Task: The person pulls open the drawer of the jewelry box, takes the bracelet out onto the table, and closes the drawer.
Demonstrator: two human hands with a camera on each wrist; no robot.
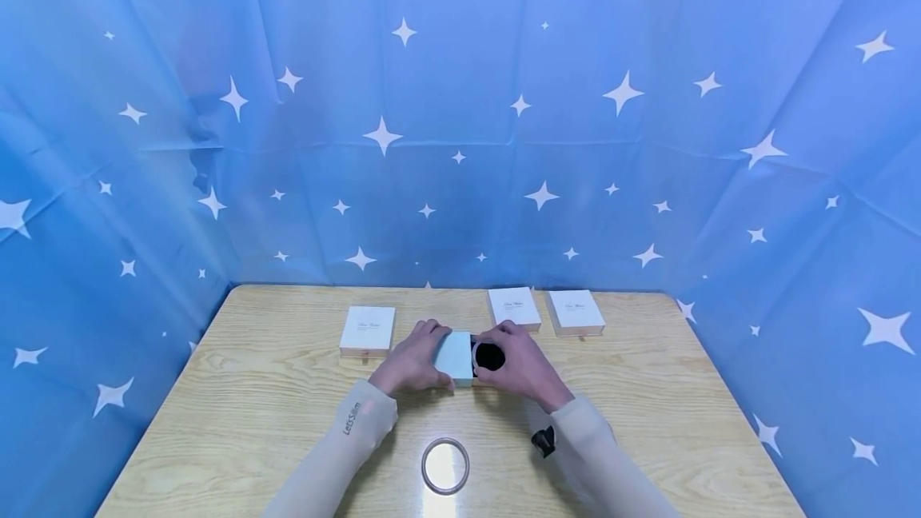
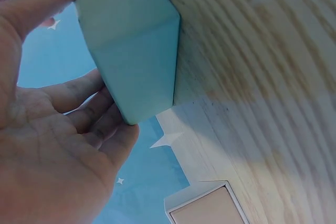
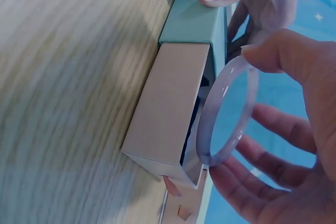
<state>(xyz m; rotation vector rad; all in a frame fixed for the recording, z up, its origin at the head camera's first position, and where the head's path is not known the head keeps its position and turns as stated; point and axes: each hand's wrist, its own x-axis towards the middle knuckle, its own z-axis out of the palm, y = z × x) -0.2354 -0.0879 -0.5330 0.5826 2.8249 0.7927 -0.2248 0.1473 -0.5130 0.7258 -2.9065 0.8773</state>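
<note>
A small drawer-type box with a light teal sleeve (image 1: 455, 360) lies on the table, its pale pink drawer (image 3: 168, 98) slid part-way out on the right. My left hand (image 1: 417, 358) grips the sleeve, thumb on the near side and fingers on the far side. Between the thumb and fingertips of my right hand (image 1: 521, 362) is a glossy pale lilac bangle (image 3: 209, 121), tilted above the drawer opening. Dark lining shows inside the drawer, mostly hidden behind its wall. A second, greyish-mauve bangle (image 1: 465, 466) lies flat on the table nearer to me, between my forearms.
One white box (image 1: 368, 329) with fine lettering stands left of my left hand. Two similar boxes, a white box (image 1: 515, 308) and another white box (image 1: 576, 312), stand behind my right hand. The wooden table (image 1: 273, 390) meets a blue star-patterned curtain (image 1: 460, 182) at its back and sides.
</note>
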